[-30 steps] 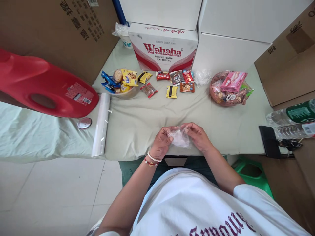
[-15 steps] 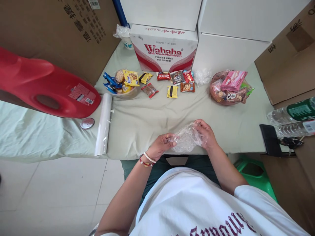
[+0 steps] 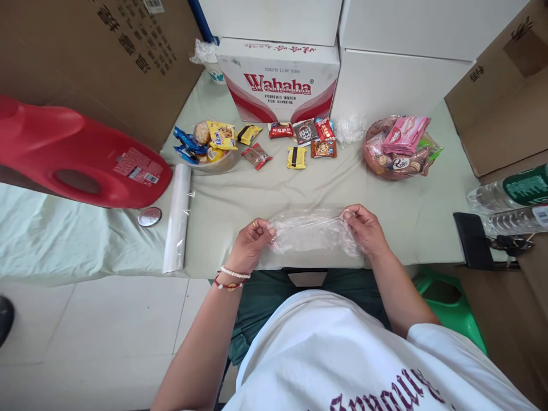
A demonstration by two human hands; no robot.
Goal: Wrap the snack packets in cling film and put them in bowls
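Note:
A clear, crinkled sheet of plastic wrap is stretched sideways above the front edge of the table. My left hand pinches its left end between thumb and fingers. At the right end, my right hand grips the gathered plastic the same way. Beyond the hands, several small wrapped snacks lie loose, among them a yellow packet and a brown cookie packet. A crumpled ball of clear plastic sits behind them to the right.
A bowl of snacks stands back left, a basket of snacks back right. On the left are a long plastic roll, a round lid and a red jug. A Wahaba-style printed carton stands behind; bottles lie right.
My left hand has moved left, away from the right hand. The bunched plastic between them is now spread wider and flatter.

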